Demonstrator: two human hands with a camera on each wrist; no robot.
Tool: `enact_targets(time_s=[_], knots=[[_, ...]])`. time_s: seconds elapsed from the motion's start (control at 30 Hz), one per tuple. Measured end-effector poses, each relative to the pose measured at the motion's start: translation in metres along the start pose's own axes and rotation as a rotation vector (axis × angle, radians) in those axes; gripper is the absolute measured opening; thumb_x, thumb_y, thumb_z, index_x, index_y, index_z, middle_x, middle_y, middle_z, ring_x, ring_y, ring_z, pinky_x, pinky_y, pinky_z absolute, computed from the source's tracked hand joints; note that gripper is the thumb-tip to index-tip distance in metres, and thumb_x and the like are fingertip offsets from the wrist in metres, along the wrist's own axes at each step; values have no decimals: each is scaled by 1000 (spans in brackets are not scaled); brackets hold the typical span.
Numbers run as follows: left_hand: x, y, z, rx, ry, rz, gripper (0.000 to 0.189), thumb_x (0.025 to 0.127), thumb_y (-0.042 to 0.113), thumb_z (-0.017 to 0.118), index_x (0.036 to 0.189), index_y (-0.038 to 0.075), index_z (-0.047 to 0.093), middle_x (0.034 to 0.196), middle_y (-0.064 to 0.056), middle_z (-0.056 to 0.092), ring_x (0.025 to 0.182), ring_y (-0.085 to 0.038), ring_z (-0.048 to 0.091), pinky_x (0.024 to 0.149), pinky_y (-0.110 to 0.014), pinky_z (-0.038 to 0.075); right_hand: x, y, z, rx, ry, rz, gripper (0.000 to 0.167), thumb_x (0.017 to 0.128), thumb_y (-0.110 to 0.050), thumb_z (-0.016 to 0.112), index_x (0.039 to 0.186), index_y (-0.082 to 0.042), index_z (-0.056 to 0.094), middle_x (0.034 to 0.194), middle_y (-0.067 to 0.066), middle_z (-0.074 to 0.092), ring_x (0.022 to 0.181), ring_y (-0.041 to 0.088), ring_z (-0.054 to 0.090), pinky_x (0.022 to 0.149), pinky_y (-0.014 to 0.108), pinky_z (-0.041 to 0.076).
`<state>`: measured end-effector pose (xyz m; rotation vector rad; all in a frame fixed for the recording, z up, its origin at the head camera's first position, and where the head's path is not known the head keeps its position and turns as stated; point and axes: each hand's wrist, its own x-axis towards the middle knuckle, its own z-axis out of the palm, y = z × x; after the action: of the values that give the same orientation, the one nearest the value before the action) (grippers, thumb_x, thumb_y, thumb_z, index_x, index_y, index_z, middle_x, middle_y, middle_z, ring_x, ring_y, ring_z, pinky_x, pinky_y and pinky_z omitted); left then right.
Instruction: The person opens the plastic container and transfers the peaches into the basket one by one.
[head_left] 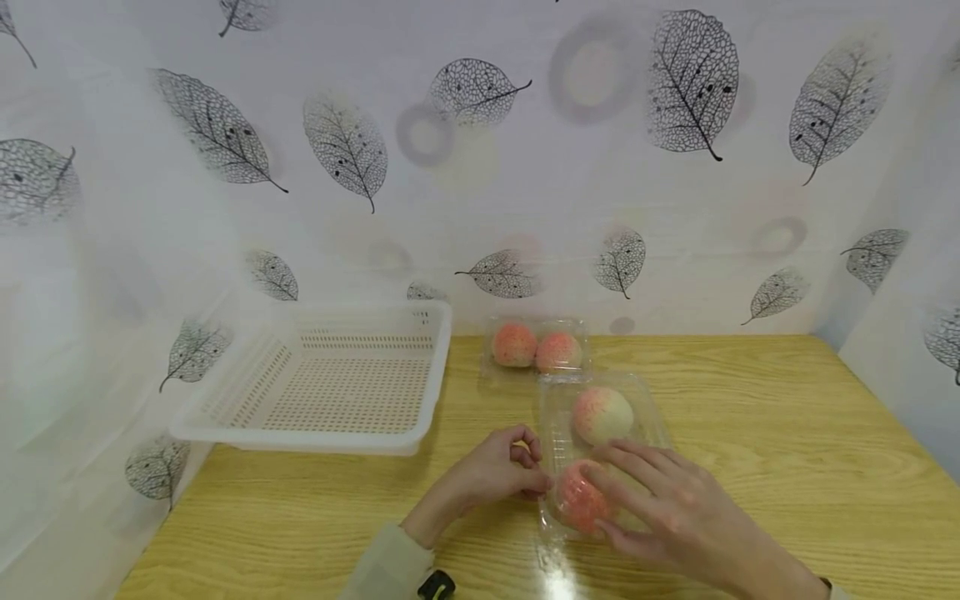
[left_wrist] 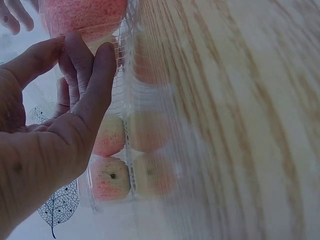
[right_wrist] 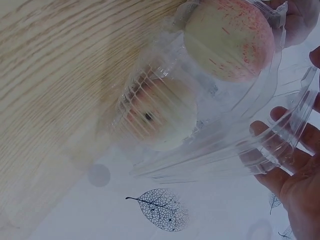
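Note:
Two pink-and-cream peaches (head_left: 602, 415) sit in a clear plastic clamshell box (head_left: 552, 429) in front of me. At the box's left edge my left hand (head_left: 498, 468) has its fingers curled, thumb and fingertips pinching the rim. The left wrist view shows that hand (left_wrist: 70, 95) close against the ribbed plastic side. My right hand (head_left: 667, 508) spreads over the near peach, its fingers touching the clear lid. In the right wrist view the lid (right_wrist: 225, 155) stands tilted up from the base, with the fingers of my right hand (right_wrist: 295, 165) against it.
A second clear box (head_left: 491, 375) with two peaches (head_left: 514, 345) stands behind, touching or close to the first box's far end. To the left is a white perforated plastic basket (head_left: 427, 417). Leaf-printed curtain (head_left: 480, 200) surrounds the wooden table (head_left: 757, 433) at the back and sides.

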<state>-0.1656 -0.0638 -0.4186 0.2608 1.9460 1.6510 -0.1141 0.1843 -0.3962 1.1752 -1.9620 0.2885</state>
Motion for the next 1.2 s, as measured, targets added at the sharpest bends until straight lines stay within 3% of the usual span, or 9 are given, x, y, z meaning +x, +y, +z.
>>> enact_targets(time_s=[0.5, 0.63, 0.8, 0.93, 1.2], knots=[[-1, 0, 0, 6, -2, 7, 25, 87, 3, 76, 97, 6, 53, 79, -6, 64, 69, -16, 68, 71, -33, 61, 7, 1, -3, 0, 87, -22, 39, 104, -34, 52, 113, -4, 75, 104, 9, 76, 83, 23, 75, 54, 24, 58], [1, -3, 0, 40, 5, 19, 19, 92, 11, 74, 96, 7, 56, 77, -5, 65, 68, -15, 66, 68, -30, 58, 6, 0, -3, 9, 91, -14, 38, 104, -34, 52, 110, -4, 75, 105, 10, 76, 82, 24, 76, 53, 21, 56], [11, -5, -1, 152, 74, 39, 19, 96, 25, 69, 98, 8, 60, 77, -4, 69, 68, -15, 67, 67, -27, 55, 3, -1, 0, -5, 101, -46, 36, 104, -33, 52, 107, -4, 75, 104, 10, 77, 81, 27, 76, 56, 26, 59], [25, -3, -5, 213, 143, 46, 22, 95, 26, 69, 100, 6, 62, 80, -5, 70, 70, -15, 69, 68, -28, 56, 1, -2, 0, -26, 95, -55, 37, 103, -33, 52, 108, -4, 75, 103, 10, 77, 82, 27, 76, 57, 30, 60], [47, 6, -8, 109, 227, 45, 18, 95, 18, 70, 100, 1, 63, 83, -5, 67, 70, -14, 71, 70, -30, 61, 0, -1, -2, -29, 95, -56, 38, 102, -30, 51, 108, -1, 74, 104, 12, 77, 82, 28, 76, 57, 29, 60]])
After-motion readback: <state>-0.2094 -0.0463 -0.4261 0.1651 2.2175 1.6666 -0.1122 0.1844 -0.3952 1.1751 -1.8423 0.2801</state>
